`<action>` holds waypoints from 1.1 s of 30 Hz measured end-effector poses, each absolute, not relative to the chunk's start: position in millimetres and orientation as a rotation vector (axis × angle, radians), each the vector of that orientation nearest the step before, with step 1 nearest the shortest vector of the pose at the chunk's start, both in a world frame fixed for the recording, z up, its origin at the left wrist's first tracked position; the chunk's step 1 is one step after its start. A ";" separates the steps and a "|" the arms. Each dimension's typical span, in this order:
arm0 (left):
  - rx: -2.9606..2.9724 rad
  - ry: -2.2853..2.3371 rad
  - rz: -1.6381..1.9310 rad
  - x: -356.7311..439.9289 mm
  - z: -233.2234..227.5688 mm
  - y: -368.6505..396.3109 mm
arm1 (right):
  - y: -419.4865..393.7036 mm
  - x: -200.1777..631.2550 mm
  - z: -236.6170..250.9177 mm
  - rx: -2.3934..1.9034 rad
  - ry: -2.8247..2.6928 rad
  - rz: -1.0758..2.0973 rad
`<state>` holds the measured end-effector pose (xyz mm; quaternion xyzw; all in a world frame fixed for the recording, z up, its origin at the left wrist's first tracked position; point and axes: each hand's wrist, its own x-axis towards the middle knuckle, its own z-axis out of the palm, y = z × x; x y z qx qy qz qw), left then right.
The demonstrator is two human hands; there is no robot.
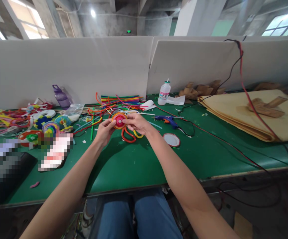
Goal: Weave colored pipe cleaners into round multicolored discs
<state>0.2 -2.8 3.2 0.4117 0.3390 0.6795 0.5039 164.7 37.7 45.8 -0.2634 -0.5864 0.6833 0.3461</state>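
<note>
A: Panel a. Where is the coiled disc [119,120], and how do the hands stand?

B: It is held up just above the green table [139,166], between both hands. The left hand [105,128] pinches its left edge with fingertips curled in; the right hand [137,122] pinches the right edge, fingers closed over the rim. Neither hand is spread.

A: What hangs beneath it?

B: Red and yellow loops [130,135] of fuzzy wire, lying on the table directly below the disc (whether they join it cannot be told from this view).

A: What lies around?

B: A bundle of coloured wires [120,99] behind the disc, a blue glue gun [167,120] to the right with its cord running off, a round red-rimmed lid [171,139] nearer the table edge, a white bottle [164,93] by the partition, and finished coiled pieces [46,124] to the left.

A: What could go wrong?

B: As a judgement: the disc is gripped only at its rim, so uneven pressure could spring the coil out of flat. The glue gun's tip lies near the right forearm; a careless sweep could brush it or snag the cord
</note>
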 end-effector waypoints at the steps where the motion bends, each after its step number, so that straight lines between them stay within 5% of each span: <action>1: 0.986 0.814 1.639 0.8 3.7 -3.2 | 37.9 164.9 45.9 -0.679 -1.522 1.776; 33: 1.111 0.863 1.654 -1.0 9.1 -5.0 | 43.8 166.1 43.7 -0.612 -1.286 1.865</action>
